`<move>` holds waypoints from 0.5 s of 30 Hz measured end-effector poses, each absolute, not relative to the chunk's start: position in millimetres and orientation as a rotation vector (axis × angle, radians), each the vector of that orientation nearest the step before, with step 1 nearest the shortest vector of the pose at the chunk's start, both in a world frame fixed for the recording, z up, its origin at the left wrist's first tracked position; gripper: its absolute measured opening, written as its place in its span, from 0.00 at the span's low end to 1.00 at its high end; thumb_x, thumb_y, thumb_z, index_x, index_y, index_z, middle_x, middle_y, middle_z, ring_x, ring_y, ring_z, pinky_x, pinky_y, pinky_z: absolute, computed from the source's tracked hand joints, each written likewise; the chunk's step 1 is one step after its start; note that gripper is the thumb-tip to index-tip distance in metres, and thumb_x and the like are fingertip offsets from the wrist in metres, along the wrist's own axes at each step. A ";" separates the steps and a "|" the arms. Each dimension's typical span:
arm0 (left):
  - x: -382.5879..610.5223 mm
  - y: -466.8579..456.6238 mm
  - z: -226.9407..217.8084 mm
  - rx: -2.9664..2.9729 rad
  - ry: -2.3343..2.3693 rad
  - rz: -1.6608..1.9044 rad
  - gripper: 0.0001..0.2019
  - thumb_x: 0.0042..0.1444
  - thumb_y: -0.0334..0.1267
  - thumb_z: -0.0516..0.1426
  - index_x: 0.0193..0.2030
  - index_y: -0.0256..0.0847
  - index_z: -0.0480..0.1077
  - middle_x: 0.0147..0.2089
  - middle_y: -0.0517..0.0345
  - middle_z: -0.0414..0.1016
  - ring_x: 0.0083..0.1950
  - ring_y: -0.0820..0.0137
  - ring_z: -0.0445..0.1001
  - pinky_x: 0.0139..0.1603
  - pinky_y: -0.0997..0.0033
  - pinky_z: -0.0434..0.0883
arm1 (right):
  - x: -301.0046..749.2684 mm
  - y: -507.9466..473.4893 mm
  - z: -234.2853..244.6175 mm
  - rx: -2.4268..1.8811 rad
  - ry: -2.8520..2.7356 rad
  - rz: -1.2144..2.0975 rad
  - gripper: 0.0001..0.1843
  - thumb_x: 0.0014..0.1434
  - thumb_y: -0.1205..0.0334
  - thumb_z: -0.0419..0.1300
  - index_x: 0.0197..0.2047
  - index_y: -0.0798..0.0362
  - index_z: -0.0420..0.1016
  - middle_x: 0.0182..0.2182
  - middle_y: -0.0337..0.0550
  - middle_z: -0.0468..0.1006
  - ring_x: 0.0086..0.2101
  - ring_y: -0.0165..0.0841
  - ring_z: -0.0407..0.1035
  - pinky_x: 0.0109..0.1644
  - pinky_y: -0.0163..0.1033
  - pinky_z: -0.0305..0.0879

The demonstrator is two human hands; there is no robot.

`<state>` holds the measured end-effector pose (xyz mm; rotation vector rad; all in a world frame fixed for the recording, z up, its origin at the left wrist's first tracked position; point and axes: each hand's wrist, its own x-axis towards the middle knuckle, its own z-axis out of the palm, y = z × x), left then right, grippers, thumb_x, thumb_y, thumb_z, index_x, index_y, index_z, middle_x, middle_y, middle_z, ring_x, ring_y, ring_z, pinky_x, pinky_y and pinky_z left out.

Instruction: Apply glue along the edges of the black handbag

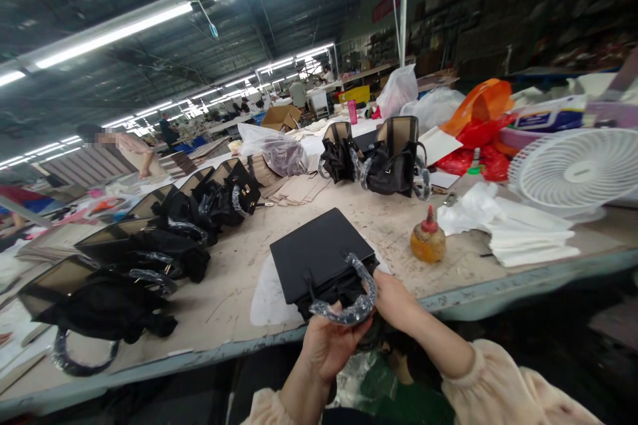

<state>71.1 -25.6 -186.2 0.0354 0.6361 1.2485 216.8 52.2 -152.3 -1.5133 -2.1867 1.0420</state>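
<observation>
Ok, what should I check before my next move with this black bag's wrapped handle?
1. Left hand gripping the wrapped handle: ok.
2. Right hand at the handle's other end, grip hidden: cannot tell.
3. Black bag flat on the table, though close to its edge: ok.
4. Amber bottle upright, apart from the bag: ok.
5. Wrap unbroken along the whole handle: cannot tell.

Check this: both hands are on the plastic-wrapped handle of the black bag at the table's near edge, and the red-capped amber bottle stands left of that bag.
One slip: the amber bottle stands right of the black bag, not left; the head view shows it. The left hand and right hand are indeed on the wrapped handle at the table edge.
</observation>
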 end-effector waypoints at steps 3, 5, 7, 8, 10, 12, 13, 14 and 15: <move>66.9 -20.4 -195.5 0.093 0.606 1.071 0.32 0.45 0.54 0.67 0.47 0.24 0.75 0.47 0.35 0.79 0.51 0.48 0.76 0.56 0.55 0.68 | 226.4 57.5 -151.1 -1.461 -2.209 1.050 0.16 0.69 0.60 0.45 0.44 0.55 0.72 0.39 0.49 0.79 0.41 0.36 0.73 0.42 0.35 0.65; 67.6 -17.2 -197.2 0.103 0.602 1.021 0.41 0.39 0.61 0.68 0.49 0.22 0.74 0.48 0.32 0.78 0.51 0.45 0.76 0.53 0.55 0.70 | 229.8 56.6 -149.5 -1.484 -2.243 1.015 0.17 0.69 0.60 0.44 0.44 0.57 0.72 0.39 0.51 0.79 0.41 0.37 0.73 0.43 0.36 0.66; 69.9 -14.6 -194.3 0.085 0.646 1.059 0.35 0.44 0.56 0.67 0.49 0.25 0.74 0.47 0.36 0.79 0.48 0.48 0.77 0.51 0.53 0.71 | 230.0 52.2 -146.8 -1.525 -2.303 0.963 0.15 0.67 0.62 0.47 0.42 0.58 0.73 0.38 0.54 0.79 0.41 0.40 0.74 0.43 0.38 0.66; 71.4 -13.2 -191.6 0.070 0.685 1.085 0.28 0.49 0.51 0.66 0.48 0.28 0.74 0.46 0.39 0.80 0.46 0.51 0.78 0.50 0.52 0.71 | 228.5 49.1 -144.9 -1.544 -2.340 0.940 0.12 0.65 0.63 0.51 0.41 0.59 0.74 0.37 0.55 0.80 0.40 0.42 0.75 0.43 0.39 0.67; 74.7 -9.5 -185.2 0.048 0.763 1.103 0.17 0.56 0.42 0.63 0.46 0.30 0.75 0.43 0.44 0.81 0.42 0.57 0.79 0.50 0.54 0.72 | 222.3 42.1 -141.1 -1.585 -2.408 0.890 0.10 0.62 0.65 0.54 0.40 0.59 0.76 0.35 0.56 0.80 0.39 0.46 0.76 0.41 0.42 0.68; 77.8 -4.6 -179.5 0.080 0.821 1.067 0.13 0.56 0.39 0.62 0.43 0.29 0.77 0.38 0.45 0.81 0.40 0.59 0.79 0.49 0.59 0.72 | 212.7 36.0 -138.3 -1.635 -2.452 0.836 0.11 0.61 0.68 0.54 0.41 0.61 0.77 0.35 0.59 0.80 0.39 0.47 0.76 0.40 0.43 0.69; 79.1 -1.8 -177.3 0.120 0.845 1.038 0.13 0.54 0.38 0.63 0.41 0.28 0.77 0.36 0.45 0.81 0.40 0.59 0.79 0.48 0.61 0.72 | 207.3 33.7 -137.8 -1.658 -2.467 0.807 0.12 0.62 0.69 0.53 0.41 0.62 0.78 0.36 0.60 0.80 0.39 0.47 0.76 0.41 0.42 0.70; 80.1 1.0 -175.6 0.167 0.868 1.013 0.12 0.52 0.38 0.64 0.38 0.28 0.77 0.34 0.45 0.80 0.41 0.57 0.79 0.47 0.62 0.73 | 201.8 32.1 -138.2 -1.674 -2.481 0.779 0.12 0.62 0.70 0.53 0.42 0.63 0.78 0.38 0.62 0.80 0.40 0.46 0.76 0.41 0.42 0.70; 80.9 3.7 -174.3 0.214 0.893 0.989 0.11 0.49 0.37 0.65 0.36 0.28 0.77 0.32 0.45 0.80 0.41 0.56 0.79 0.46 0.62 0.73 | 196.7 31.1 -139.5 -1.681 -2.500 0.755 0.12 0.62 0.71 0.54 0.41 0.62 0.78 0.39 0.62 0.80 0.41 0.46 0.76 0.42 0.41 0.71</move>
